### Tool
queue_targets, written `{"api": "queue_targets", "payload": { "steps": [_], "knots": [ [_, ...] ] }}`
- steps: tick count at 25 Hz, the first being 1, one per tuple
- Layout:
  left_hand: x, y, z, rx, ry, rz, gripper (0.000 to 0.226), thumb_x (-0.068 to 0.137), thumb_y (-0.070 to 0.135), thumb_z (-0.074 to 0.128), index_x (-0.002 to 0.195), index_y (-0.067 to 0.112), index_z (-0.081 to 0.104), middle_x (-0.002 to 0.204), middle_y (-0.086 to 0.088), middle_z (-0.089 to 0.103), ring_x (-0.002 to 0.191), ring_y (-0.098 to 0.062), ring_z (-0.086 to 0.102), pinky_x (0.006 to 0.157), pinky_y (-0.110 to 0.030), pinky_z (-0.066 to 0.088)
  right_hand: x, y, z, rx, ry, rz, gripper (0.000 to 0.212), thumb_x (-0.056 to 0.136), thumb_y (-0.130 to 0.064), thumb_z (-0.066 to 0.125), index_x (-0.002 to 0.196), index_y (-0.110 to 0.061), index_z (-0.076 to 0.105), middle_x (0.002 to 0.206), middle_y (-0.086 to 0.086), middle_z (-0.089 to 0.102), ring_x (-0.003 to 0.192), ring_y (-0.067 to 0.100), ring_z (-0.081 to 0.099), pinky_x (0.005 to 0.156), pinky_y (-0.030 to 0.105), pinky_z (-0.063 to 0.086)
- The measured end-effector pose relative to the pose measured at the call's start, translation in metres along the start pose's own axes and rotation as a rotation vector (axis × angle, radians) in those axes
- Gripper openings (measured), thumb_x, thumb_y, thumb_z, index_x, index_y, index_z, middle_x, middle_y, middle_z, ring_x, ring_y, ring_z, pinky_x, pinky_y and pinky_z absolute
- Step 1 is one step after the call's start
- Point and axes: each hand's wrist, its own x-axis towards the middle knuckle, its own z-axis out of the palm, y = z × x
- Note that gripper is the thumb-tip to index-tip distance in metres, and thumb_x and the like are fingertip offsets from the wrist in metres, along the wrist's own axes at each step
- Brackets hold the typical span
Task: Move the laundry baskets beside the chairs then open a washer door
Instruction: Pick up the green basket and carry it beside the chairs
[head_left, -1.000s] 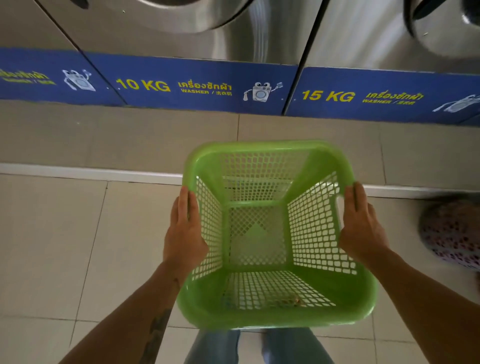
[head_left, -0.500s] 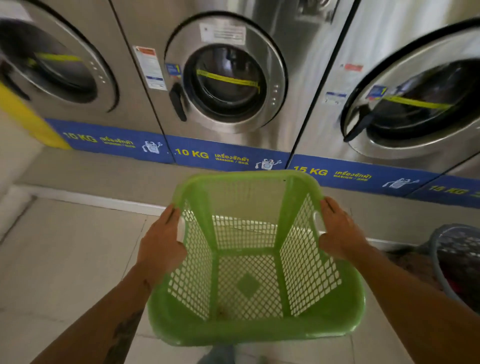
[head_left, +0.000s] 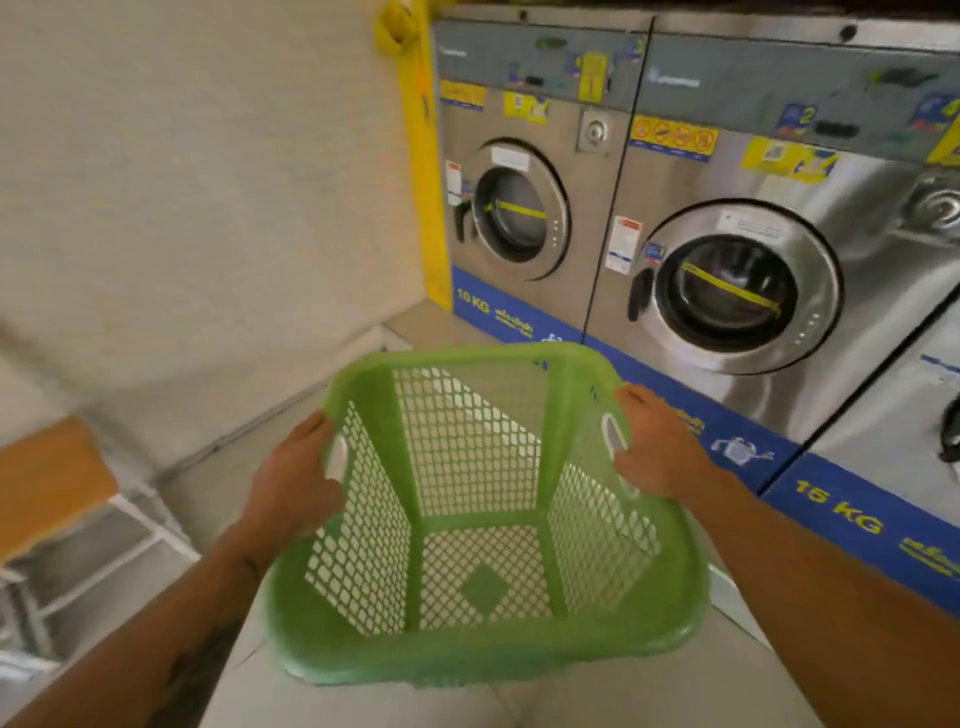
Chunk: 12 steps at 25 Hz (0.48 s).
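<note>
I hold an empty green mesh laundry basket (head_left: 483, 649) off the floor in front of me. My left hand (head_left: 296, 483) grips its left rim at the handle slot, and my right hand (head_left: 660, 447) grips the right rim at the other slot. A row of steel washers stands to the right. The far-left washer's round door (head_left: 519, 210) is closed. The washer beside it also has its door (head_left: 737, 288) closed, with a dark handle on the left side.
A beige wall (head_left: 197, 182) fills the left, meeting the washers at a yellow corner strip (head_left: 423, 171). An orange seat edge (head_left: 47, 478) on a grey frame sits at the lower left. A raised tiled step (head_left: 415, 325) runs below the washers.
The view has swung up and to the left, bringing the wall corner and the orange seat into sight. The basket stays in both hands and has moved left along the washers.
</note>
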Motion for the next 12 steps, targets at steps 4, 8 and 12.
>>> {"api": "queue_targets", "payload": {
  "steps": [4, 8, 12],
  "knots": [
    [-0.087, -0.121, -0.064, -0.033, 0.120, -0.246, 0.088, 0.060, 0.010, 0.067, 0.144, 0.016, 0.044, 0.156, 0.000, 0.036, 0.130, -0.029, 0.050, 0.103, -0.038, 0.044, 0.011, -0.145, 0.044, 0.028, -0.086, -0.229, 0.084, 0.068, -0.006, 0.066, 0.146, -0.002, 0.035, 0.152, 0.010, 0.034, 0.137, 0.027, 0.040, 0.113, 0.036, 0.035],
    [-0.180, -0.254, -0.122, -0.062, 0.231, -0.442, 0.089, 0.057, 0.013, 0.064, 0.144, 0.022, 0.045, 0.154, 0.004, 0.038, 0.128, -0.025, 0.052, 0.102, -0.037, 0.046, 0.004, -0.308, 0.102, 0.022, -0.143, -0.414, 0.086, 0.064, -0.010, 0.065, 0.145, -0.007, 0.038, 0.152, 0.007, 0.036, 0.134, 0.026, 0.044, 0.110, 0.034, 0.037],
    [-0.266, -0.381, -0.175, -0.081, 0.368, -0.564, 0.071, 0.070, 0.017, 0.064, 0.140, 0.022, 0.050, 0.150, 0.005, 0.044, 0.126, -0.022, 0.054, 0.104, -0.035, 0.045, -0.015, -0.471, 0.166, 0.039, -0.215, -0.550, 0.086, 0.064, -0.013, 0.063, 0.146, -0.014, 0.038, 0.153, 0.003, 0.037, 0.134, 0.025, 0.044, 0.107, 0.037, 0.041]
  ]
}}
